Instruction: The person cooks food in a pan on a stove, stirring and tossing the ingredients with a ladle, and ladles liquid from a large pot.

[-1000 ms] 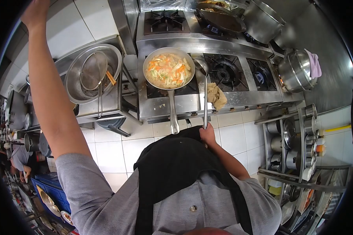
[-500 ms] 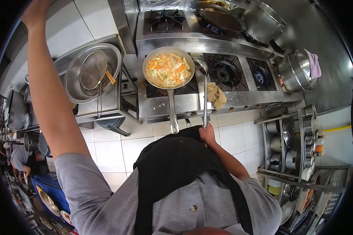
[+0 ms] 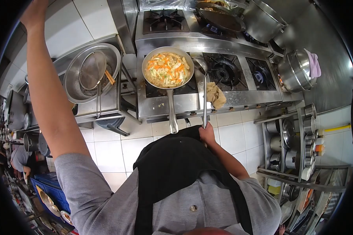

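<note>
1. Across the upper middle, a steel gas range point(image 3: 219, 47) bears cookware on two levels.
2. Left of it stands a steel tabletop point(image 3: 110, 100).
3. At the range's far right corner sits a tall steel stockpot point(image 3: 264, 19), near a dark wok point(image 3: 221, 17).
4. On the tabletop rests a wide steel basin point(image 3: 72, 84).
5. On the range's front left burner, the frying pan point(image 3: 168, 69) holds orange and pale green vegetable pieces; its handle juts past the front edge, toward the black apron.
6. Inside the basin lies a round mesh sieve point(image 3: 93, 70), its handle over the rim.
7. Just right of the pan, the steel ladle point(image 3: 205, 98) has its bowl over the range and its handle toward the person.
8. The right-hand grip point(image 3: 208, 134) is closed around the ladle's handle end. The left-hand grip point(image 3: 34, 15) is raised at upper left, fingers cut off by the frame, so I cannot tell its state.
9. Beside the ladle's handle lies a crumpled brown cloth point(image 3: 215, 95).
10. Wooden chopsticks point(image 3: 110, 77) lie by the sieve's rim.
</note>
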`<state>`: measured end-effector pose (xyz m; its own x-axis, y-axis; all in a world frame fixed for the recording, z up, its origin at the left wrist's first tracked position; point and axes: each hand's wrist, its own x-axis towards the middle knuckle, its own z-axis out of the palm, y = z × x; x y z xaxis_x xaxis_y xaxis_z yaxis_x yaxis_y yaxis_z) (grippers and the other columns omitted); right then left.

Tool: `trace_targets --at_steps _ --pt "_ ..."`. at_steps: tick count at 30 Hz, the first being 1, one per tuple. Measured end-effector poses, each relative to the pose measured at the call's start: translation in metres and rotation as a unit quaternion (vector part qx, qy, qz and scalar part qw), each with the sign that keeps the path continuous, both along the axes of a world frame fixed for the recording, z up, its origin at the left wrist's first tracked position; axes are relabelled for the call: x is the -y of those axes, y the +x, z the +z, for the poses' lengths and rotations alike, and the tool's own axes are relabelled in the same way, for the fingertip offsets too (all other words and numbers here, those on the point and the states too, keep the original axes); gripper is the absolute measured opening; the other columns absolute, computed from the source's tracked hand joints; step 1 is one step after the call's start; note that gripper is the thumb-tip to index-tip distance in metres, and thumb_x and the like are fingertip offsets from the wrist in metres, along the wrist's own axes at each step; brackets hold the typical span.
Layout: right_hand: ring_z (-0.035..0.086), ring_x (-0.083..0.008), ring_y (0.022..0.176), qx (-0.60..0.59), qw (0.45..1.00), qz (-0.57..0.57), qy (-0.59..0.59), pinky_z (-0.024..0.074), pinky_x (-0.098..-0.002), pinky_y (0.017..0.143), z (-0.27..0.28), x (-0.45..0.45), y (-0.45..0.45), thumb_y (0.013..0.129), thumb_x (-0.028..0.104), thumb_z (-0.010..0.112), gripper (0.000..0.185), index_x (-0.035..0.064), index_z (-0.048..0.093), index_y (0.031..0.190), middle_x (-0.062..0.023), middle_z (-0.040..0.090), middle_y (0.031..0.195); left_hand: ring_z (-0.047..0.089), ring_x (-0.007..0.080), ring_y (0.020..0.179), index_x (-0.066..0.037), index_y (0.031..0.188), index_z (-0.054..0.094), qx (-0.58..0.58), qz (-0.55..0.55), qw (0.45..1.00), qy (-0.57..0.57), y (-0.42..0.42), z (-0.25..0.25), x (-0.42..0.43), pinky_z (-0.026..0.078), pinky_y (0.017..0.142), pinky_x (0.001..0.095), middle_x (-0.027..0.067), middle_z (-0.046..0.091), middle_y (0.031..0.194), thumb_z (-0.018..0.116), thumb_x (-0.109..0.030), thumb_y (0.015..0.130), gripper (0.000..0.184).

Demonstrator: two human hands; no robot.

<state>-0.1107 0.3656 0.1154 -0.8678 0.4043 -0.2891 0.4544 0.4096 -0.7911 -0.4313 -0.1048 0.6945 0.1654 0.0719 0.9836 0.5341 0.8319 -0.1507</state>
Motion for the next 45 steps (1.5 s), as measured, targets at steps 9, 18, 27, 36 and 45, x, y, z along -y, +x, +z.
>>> trace_targets --at_steps 9,18,27,36,45 --pt "0.048 -0.0157 0.037 -0.014 0.996 -0.017 -0.089 0.0418 -0.0340 0.035 0.061 0.001 -0.010 0.086 0.002 0.054 0.007 0.0051 0.048 0.085 -0.0044 0.049 0.059 0.066 0.0240 0.085 -0.004 0.105 0.066 0.055 0.155 0.986 0.040 0.055 -0.034 0.007 0.053 0.081 0.0347 0.0166 0.068 0.098 0.058 -0.017 0.095 0.019" --pt "0.050 -0.0155 0.042 0.135 0.967 0.093 -0.196 0.0422 -0.0330 0.038 0.184 -0.003 0.014 0.083 0.002 0.055 0.008 0.0053 0.051 0.089 -0.0032 0.050 0.062 0.064 0.0167 0.097 -0.004 0.113 0.063 0.810 -0.350 0.352 0.311 0.249 -0.442 -0.166 0.052 0.086 0.0311 0.0091 0.067 0.107 0.062 -0.031 0.101 0.030" --pt "0.050 -0.0141 0.050 0.196 0.950 0.208 -0.123 0.0419 -0.0334 0.043 0.181 -0.003 0.017 0.082 0.004 0.059 0.009 0.0075 0.053 0.088 -0.0017 0.050 0.064 0.063 0.0256 0.081 -0.006 0.110 0.056 0.707 -0.517 -0.074 0.478 0.235 -0.468 -0.209 0.054 0.079 0.0403 0.0097 0.063 0.092 0.053 -0.037 0.103 0.032" --pt "0.051 -0.0187 0.051 0.089 0.979 0.183 0.023 0.0436 -0.0386 0.049 0.139 0.011 -0.029 0.081 0.007 0.057 0.010 -0.0016 0.054 0.086 -0.0093 0.052 0.062 0.046 0.0157 0.057 -0.009 0.091 0.055 0.672 -0.533 -0.120 0.501 0.232 -0.473 -0.215 0.039 0.054 0.0308 0.0039 0.051 0.072 0.055 -0.031 0.101 0.024" --pt "0.064 -0.0439 0.084 0.111 0.972 0.197 0.059 0.0495 -0.0477 0.080 0.165 0.009 -0.031 0.078 0.009 0.056 0.025 -0.0055 0.061 0.097 -0.0292 0.064 0.086 0.047 0.0157 0.057 -0.009 0.091 0.055 0.678 -0.532 -0.108 0.496 0.232 -0.471 -0.211 0.040 0.052 0.0307 0.0051 0.053 0.075 0.055 -0.028 0.101 0.022"
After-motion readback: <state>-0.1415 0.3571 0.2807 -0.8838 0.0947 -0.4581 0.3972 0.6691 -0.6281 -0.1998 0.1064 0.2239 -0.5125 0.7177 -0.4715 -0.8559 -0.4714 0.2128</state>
